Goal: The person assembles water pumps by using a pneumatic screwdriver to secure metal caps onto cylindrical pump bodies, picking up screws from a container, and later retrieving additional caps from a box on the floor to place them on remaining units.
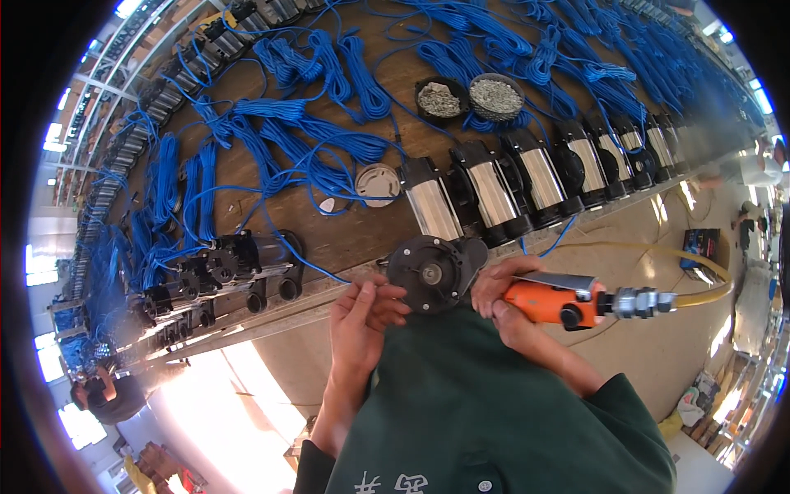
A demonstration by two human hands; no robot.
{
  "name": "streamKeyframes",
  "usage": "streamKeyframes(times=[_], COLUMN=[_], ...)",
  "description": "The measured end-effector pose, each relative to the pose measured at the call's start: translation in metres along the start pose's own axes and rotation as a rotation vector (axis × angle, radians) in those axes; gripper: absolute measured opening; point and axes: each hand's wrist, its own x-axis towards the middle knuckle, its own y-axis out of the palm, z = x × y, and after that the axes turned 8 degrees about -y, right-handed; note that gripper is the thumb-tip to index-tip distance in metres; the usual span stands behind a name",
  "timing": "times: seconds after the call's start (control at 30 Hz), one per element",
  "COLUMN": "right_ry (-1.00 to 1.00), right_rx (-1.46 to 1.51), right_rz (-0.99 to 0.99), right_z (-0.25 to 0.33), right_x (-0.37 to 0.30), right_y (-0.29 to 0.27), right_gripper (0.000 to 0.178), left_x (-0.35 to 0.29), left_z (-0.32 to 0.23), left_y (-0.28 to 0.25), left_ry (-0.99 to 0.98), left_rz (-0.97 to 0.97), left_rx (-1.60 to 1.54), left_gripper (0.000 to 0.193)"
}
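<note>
A steel-bodied pump point(431, 216) lies on the workbench's near edge, its round black end point(428, 275) with several screws around the rim facing me. My right hand point(508, 300) is wrapped round an orange air screwdriver point(550, 304), whose front end is hidden by the fingers beside the pump's right side. A metal coupling point(640, 302) joins the tool to a yellowish air hose point(708, 295). Just left of the black end, my left hand point(364, 308) has its fingers curled in and thumb close to the index finger; anything between them is too small to make out.
More pumps point(492, 191) line the bench edge to the right; dark ones point(239, 263) stand left. Coiled blue cables point(329, 136) cover much of the workbench point(329, 226). Two bowls of small metal parts point(496, 97) and a round pale disc point(378, 183) lie beyond. Another person point(115, 397) is far left.
</note>
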Motion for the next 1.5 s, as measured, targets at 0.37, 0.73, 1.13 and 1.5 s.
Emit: streamKeyframes(times=[0.37, 0.73, 1.13, 1.5], right_ry=[-0.070, -0.112, -0.075, -0.023], right_rx=[0.315, 0.319, 0.295, 0.161], right_rz=[0.054, 0.149, 0.084, 0.168], right_z=[0.003, -0.013, -0.029, -0.024], right_x=[0.045, 0.044, 0.041, 0.045], right_y=[0.058, 0.055, 0.060, 0.072], right_gripper=[0.027, 0.026, 0.024, 0.027], left_x=[-0.005, -0.009, 0.017, 0.030], left_z=[0.000, 0.000, -0.002, 0.007], left_y=[0.008, 0.026, -0.006, -0.018], left_ry=[-0.055, -0.119, 0.206, 0.103], left_rz=[0.187, 0.071, 0.096, 0.015], left_rx=[-0.104, -0.112, 0.513, -0.056], left_gripper=[0.018, 0.019, 0.019, 0.015])
